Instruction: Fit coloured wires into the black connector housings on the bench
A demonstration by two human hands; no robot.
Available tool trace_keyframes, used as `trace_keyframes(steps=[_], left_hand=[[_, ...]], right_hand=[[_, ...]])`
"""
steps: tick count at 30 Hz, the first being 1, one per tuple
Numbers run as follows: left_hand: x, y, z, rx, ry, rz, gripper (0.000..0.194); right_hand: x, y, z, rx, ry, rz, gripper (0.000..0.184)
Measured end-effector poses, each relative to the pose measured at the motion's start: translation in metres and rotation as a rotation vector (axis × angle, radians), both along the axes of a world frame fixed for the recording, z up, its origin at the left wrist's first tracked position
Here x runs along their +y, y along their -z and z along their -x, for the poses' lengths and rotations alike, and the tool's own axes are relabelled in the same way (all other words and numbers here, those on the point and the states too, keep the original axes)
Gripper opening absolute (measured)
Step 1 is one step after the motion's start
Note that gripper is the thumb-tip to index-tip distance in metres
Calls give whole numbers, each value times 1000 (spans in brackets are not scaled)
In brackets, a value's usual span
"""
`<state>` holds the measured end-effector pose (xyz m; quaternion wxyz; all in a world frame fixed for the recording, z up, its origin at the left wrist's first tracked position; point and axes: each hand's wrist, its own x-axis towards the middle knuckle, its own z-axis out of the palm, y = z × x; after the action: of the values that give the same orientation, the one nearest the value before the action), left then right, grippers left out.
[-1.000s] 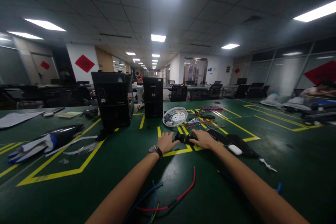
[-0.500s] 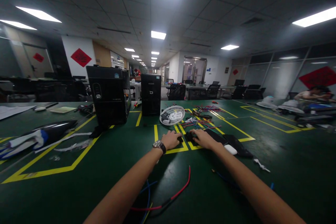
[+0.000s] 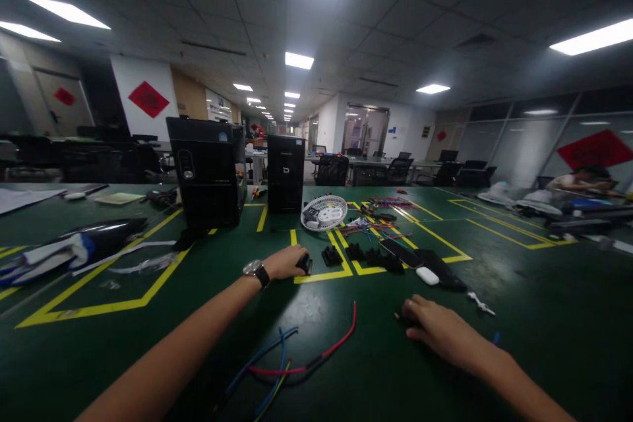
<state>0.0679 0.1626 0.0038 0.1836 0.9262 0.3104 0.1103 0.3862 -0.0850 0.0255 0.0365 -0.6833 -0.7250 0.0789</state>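
My left hand (image 3: pixel 287 262), with a watch on its wrist, is closed on a small black part (image 3: pixel 307 265) at the table's middle; its exact kind is unclear. Just right of it stands another small black part (image 3: pixel 331 255), and several more black parts (image 3: pixel 378 258) form a row farther right. My right hand (image 3: pixel 438 326) hovers low over the table at right, fingers loosely curled and thumb apart. Beneath it lies a wire, mostly hidden: a brownish tip (image 3: pixel 397 316) shows left of the fingers and a blue end (image 3: pixel 496 338) beyond the hand.
Red, blue and yellow-green wires (image 3: pixel 297 369) lie in front. Two black computer cases (image 3: pixel 208 171) stand behind, near a white basket (image 3: pixel 324 213) and a wire pile (image 3: pixel 376 231). A white case (image 3: pixel 427 275) and white clip (image 3: pixel 481 303) lie right; a person (image 3: pixel 578 179) sits far right.
My left hand has moved left with a black part. The right hand has left the black parts and come back toward me, to the right, over the wire. The view has shifted slightly.
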Motion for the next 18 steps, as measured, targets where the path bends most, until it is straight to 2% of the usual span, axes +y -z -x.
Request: trace_keyframes(steps=[2, 4, 7, 10, 12, 15, 18], left_hand=[[-10, 2, 15, -36, -31, 2, 47], [-22, 3, 26, -94, -69, 11, 51], [-43, 5, 37, -325, -180, 78, 54], [-63, 6, 41, -636, -267, 257, 53], [-75, 6, 41, -788, -278, 400, 53], [-91, 4, 37, -928, -254, 507, 53], [-104, 5, 30, -1022, -202, 546, 54]], right_hand=[[-5, 5, 2, 11, 15, 1, 13], [2, 3, 6, 36, 19, -10, 16], [23, -12, 24, 141, -13, -76, 17], [48, -30, 66, 366, -92, -173, 18], [64, -33, 104, 560, -128, -209, 19], [85, -19, 154, 875, -57, -112, 21], [99, 5, 181, 1029, -6, -70, 25]])
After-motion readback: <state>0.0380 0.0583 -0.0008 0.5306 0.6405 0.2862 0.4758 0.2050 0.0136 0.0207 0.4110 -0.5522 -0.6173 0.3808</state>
